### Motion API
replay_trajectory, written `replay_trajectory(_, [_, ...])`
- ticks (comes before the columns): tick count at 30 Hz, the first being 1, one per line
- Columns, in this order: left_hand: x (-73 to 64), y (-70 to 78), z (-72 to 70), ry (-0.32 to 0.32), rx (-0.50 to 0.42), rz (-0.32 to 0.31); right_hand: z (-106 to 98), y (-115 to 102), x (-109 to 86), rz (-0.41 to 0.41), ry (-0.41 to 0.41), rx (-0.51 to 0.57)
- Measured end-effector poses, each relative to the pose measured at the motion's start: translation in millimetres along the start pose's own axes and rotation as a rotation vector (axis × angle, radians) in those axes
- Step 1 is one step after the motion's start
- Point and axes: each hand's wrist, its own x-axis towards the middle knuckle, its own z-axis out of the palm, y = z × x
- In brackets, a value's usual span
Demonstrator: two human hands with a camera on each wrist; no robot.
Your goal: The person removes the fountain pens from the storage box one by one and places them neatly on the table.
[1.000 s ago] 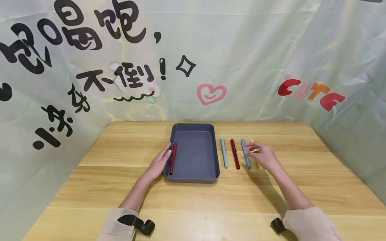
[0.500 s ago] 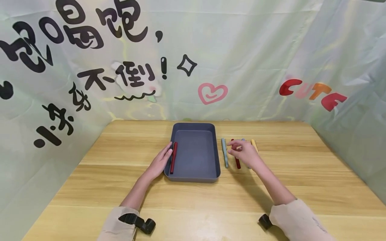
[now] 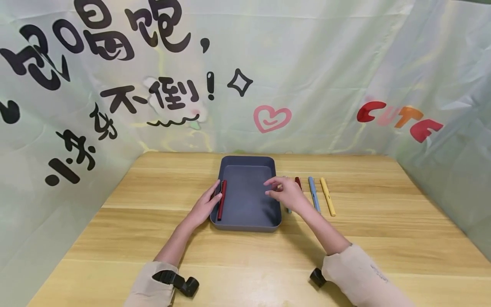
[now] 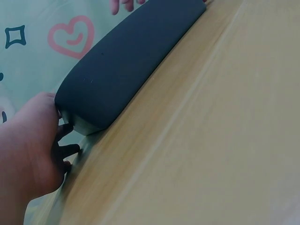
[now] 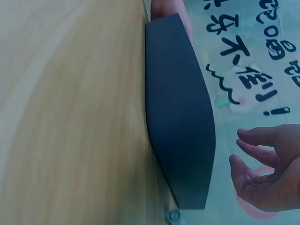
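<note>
A dark grey-blue tray (image 3: 249, 200) lies on the wooden table. My left hand (image 3: 203, 207) holds its left wall, thumb over the rim and fingers along the outside; the left wrist view shows that hand (image 4: 33, 150) at the tray's near corner. Inside, along the left wall, lies a dark red pen (image 3: 222, 202). My right hand (image 3: 287, 194) hovers over the tray's right rim with nothing in its loosely bent fingers, thumb apart from them. Under it, a light blue pen (image 3: 289, 210) is mostly hidden and another dark red pen (image 3: 298, 182) partly covered.
Right of these lie a blue pen (image 3: 313, 194) and a yellow pen (image 3: 327, 197), roughly parallel on the table (image 3: 245, 264). A printed cloth (image 3: 318, 76) hangs behind and along both sides of the table.
My empty right hand has moved left from above the blue and yellow pens to the tray's right rim, uncovering those pens. The left hand keeps its place on the tray.
</note>
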Motion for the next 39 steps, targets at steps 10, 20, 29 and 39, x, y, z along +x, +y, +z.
replay_trajectory(10, [-0.5,1.1,0.2,0.001,-0.011,-0.008,29.5,-14.9,11.4,0.022,-0.032,0.029])
replay_trajectory(20, [-0.1,4.2,-1.4,-0.008,-0.048,-0.010,61.0,-28.8,26.3,0.031,-0.066,0.087])
replay_trajectory(29, [-0.9,2.9,-2.8,-0.025,-0.059,-0.014,85.0,-34.2,36.3,0.077,-0.113,0.138])
replay_trajectory(39, [1.5,-1.3,-1.9,-0.010,-0.055,0.019,102.9,-38.4,41.7,0.116,-0.126,0.162])
